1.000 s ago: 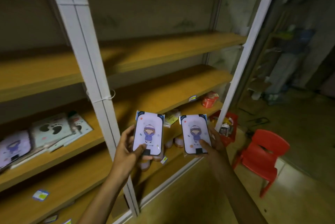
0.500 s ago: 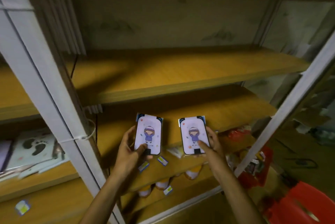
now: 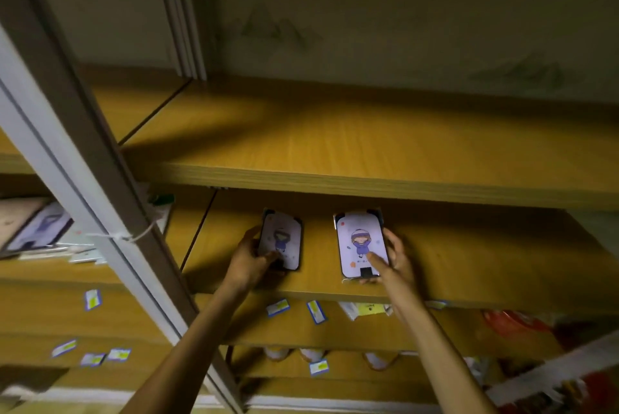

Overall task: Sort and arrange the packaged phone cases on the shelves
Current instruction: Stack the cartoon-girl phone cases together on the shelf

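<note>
Over the middle shelf (image 3: 469, 266), from left to right, I see my left hand (image 3: 246, 258) with its fingers clamped round the left phone case (image 3: 281, 239), and my right hand (image 3: 393, 259) pinching the right phone case (image 3: 360, 244). Both cases run lengthwise toward the back wall, printed faces up, dark tabs toward me. They seem to touch the board, though shadow blurs that. Half a second ago both were held up in front of the shelf edge.

Both hands over wooden shelf (image 3: 469, 246), left hand (image 3: 246, 261) w/ phone case (image 3: 281, 239), right hand (image 3: 393, 259) w/ second case (image 3: 360, 244)
</note>
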A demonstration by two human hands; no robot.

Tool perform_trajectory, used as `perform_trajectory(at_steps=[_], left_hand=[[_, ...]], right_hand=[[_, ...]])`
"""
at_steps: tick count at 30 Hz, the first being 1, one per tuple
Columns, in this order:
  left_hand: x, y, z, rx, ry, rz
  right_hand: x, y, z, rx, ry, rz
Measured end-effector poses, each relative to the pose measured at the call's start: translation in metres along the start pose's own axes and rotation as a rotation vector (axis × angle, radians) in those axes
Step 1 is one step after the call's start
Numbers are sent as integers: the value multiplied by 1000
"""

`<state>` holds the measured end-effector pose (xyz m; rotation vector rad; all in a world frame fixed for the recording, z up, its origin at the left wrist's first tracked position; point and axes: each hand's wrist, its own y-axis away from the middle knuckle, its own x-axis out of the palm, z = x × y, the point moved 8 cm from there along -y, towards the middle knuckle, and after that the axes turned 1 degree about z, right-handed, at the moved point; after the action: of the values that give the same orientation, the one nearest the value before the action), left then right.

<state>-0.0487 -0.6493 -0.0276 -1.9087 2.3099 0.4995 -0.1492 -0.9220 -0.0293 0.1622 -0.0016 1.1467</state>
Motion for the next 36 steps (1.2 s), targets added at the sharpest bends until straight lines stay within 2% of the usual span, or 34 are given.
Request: perform_trajectory(at_steps=[5, 9, 14, 18, 24, 29, 36], left_hand=[[8, 4, -16, 102, -255, -14], [-1, 18, -28, 186, -482, -98], [-19, 37, -24, 219, -597, -96], [-41, 48, -22, 233, -623, -117], [-60, 56, -27, 274, -527, -126], [-68, 55, -22, 300, -495, -115], [-69, 53, -15, 289, -473, -58]], right_hand=[[-8, -11, -3, 34, 8, 38], [1, -15, -6, 44, 1, 87], [30, -17, -9, 68, 20, 132], [71, -16, -9, 92, -13, 202], [128, -19, -10, 113, -8, 245], [147, -23, -16, 85, 147, 221], [127, -16, -4, -59, 717, 130]])
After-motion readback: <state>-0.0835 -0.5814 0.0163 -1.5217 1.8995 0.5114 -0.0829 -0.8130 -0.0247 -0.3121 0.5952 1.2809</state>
